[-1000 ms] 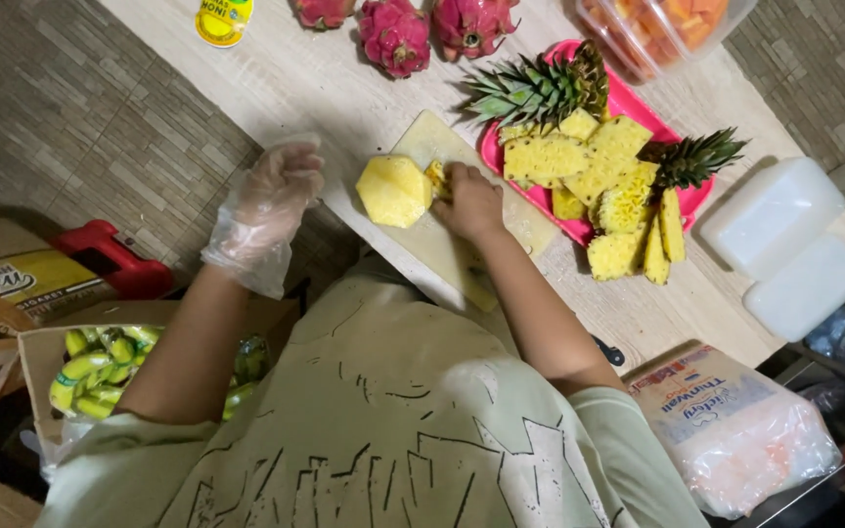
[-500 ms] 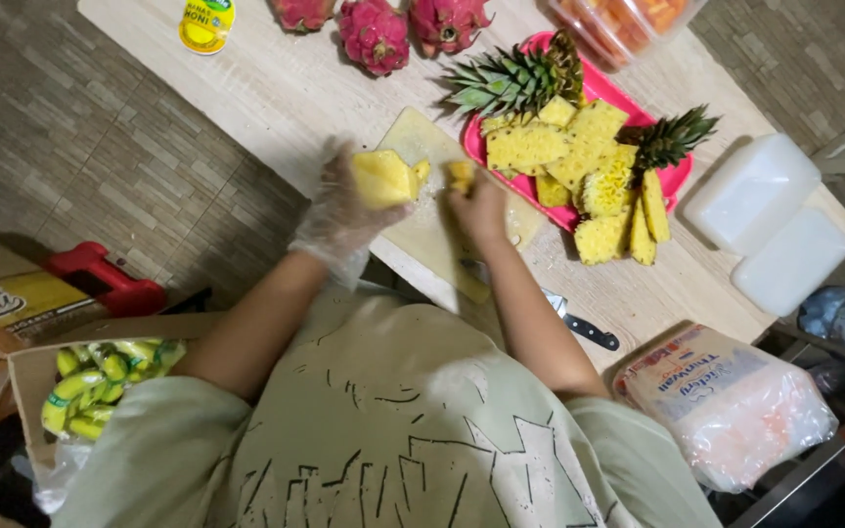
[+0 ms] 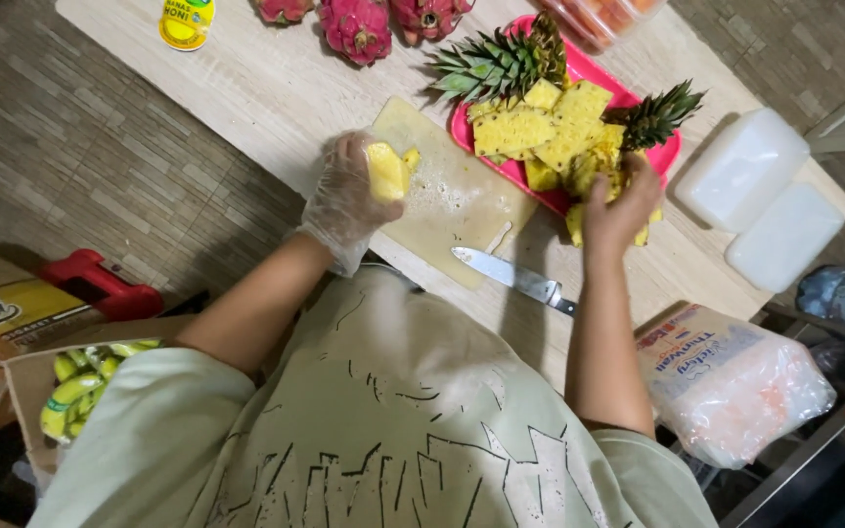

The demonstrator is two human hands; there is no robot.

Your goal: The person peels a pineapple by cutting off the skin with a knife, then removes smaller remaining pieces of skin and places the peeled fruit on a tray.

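Pineapple piece (image 3: 386, 171) gripped in our gloved left hand (image 3: 346, 200); bare right hand (image 3: 616, 207) closes over peeled pineapple (image 3: 594, 171) on tray (image 3: 669, 158). Keep fingers clear of knife (image 3: 511, 277).

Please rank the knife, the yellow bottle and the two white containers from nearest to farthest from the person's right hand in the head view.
From the right hand:
1. Knife, just beside it on the table.
2. White containers, toward the table's far end.
3. Yellow bottle, across the table, at the opposite corner.
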